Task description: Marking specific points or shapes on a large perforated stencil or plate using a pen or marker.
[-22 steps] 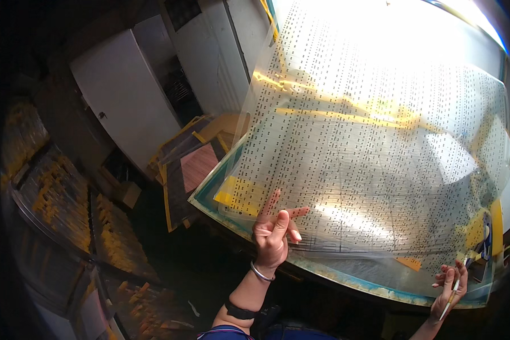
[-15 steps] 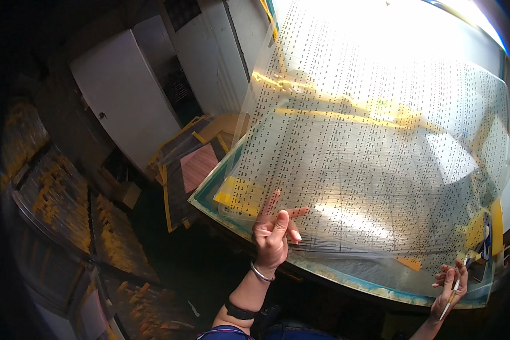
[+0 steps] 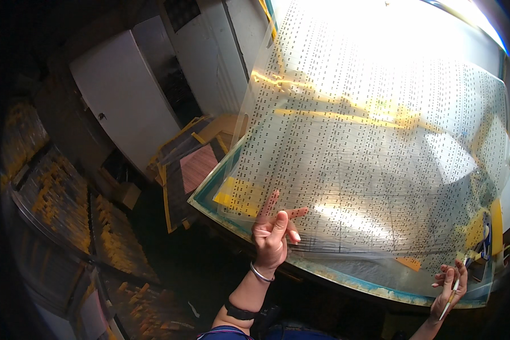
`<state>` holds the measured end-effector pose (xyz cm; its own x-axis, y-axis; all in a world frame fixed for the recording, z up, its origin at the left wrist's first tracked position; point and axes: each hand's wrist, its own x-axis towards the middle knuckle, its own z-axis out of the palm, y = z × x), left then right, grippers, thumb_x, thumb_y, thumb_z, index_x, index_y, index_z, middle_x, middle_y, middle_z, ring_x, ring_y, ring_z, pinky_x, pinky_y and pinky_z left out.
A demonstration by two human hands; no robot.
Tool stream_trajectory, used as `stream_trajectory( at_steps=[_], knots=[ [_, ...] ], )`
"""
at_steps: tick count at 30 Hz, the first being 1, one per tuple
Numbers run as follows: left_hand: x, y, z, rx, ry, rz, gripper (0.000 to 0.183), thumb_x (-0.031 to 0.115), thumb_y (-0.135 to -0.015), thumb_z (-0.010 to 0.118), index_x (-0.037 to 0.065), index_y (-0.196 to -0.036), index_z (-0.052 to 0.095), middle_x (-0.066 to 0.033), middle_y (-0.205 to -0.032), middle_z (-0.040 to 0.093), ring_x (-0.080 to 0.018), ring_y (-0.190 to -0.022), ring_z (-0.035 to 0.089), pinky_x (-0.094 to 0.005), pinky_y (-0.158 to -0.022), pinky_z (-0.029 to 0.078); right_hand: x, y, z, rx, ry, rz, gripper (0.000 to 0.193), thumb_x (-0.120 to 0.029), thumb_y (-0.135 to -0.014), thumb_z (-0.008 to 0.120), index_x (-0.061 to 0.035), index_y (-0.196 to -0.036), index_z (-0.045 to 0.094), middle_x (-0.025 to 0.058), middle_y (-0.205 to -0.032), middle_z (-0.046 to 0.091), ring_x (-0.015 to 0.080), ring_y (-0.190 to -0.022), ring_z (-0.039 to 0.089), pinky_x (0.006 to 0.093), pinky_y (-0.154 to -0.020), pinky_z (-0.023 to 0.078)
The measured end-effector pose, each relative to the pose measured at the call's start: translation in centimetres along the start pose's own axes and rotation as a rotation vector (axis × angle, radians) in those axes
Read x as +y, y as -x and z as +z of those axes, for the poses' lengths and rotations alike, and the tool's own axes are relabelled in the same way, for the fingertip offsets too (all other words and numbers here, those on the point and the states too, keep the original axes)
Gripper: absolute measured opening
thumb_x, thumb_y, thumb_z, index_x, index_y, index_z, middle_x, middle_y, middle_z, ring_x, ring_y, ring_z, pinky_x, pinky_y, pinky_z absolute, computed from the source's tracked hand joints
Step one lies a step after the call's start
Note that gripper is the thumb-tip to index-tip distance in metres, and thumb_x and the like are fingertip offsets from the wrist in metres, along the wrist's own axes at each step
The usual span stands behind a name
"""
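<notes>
A large transparent film sheet [image 3: 345, 170], printed all over with small dark dot patterns, spreads above the glass-topped table with its near edge lifted. My left hand [image 3: 274, 238] pinches this edge, thumb on top; its other fingers show through the film from beneath. At the near right corner, my right hand [image 3: 451, 283] is closed around a slim white pen-like stick [image 3: 453, 296]. Its fingertips are beside the film's corner; whether they also grip it I cannot tell. Yellow tape strips [image 3: 241, 198] show at the film's left side.
Strong light glares off the table's far side. Small tools [image 3: 484, 246] lie at the table's right edge. A stack of framed sheets [image 3: 201, 164] stands left of the table, before a white cabinet door [image 3: 122, 96]. Racks with yellow-taped frames [image 3: 56, 198] fill the far left.
</notes>
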<state>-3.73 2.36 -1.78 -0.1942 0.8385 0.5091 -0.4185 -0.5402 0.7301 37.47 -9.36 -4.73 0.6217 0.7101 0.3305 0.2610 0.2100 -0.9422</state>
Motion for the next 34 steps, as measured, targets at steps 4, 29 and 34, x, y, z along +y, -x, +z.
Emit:
stream_trajectory(
  at_steps=[4,29,34],
  knots=[
    [0.1,0.0,0.1,-0.007,-0.013,0.003,0.047,0.017,-0.105,0.052,0.014,-0.150,0.042,-0.0261,-0.105,0.072,-0.0146,-0.074,0.071,-0.0199,-0.052,0.051,0.0,0.1,0.0,0.010,-0.001,0.004,0.040,-0.026,-0.101,0.061,-0.0022,-0.132,0.055,0.0055,-0.092,0.069,0.0070,-0.068,0.062,0.0171,-0.052,0.047],
    [0.3,0.1,0.3,-0.001,-0.029,-0.021,0.046,0.017,-0.106,0.051,0.016,-0.150,0.043,-0.0262,-0.107,0.072,-0.0108,-0.066,0.067,-0.0187,-0.054,0.051,0.0,0.0,0.1,0.007,0.006,0.036,0.038,-0.026,-0.101,0.061,-0.0035,-0.131,0.056,0.0051,-0.091,0.069,0.0073,-0.068,0.061,0.0186,-0.051,0.046],
    [0.0,0.2,-0.3,-0.032,0.005,-0.047,0.049,0.014,-0.105,0.053,0.019,-0.152,0.041,-0.0237,-0.110,0.072,-0.0195,-0.086,0.073,-0.0205,-0.056,0.054,0.9,-0.3,-0.5,-0.003,0.006,0.028,0.040,-0.026,-0.101,0.062,-0.0046,-0.134,0.055,0.0057,-0.093,0.069,0.0083,-0.068,0.061,0.0189,-0.052,0.046]
  ],
)
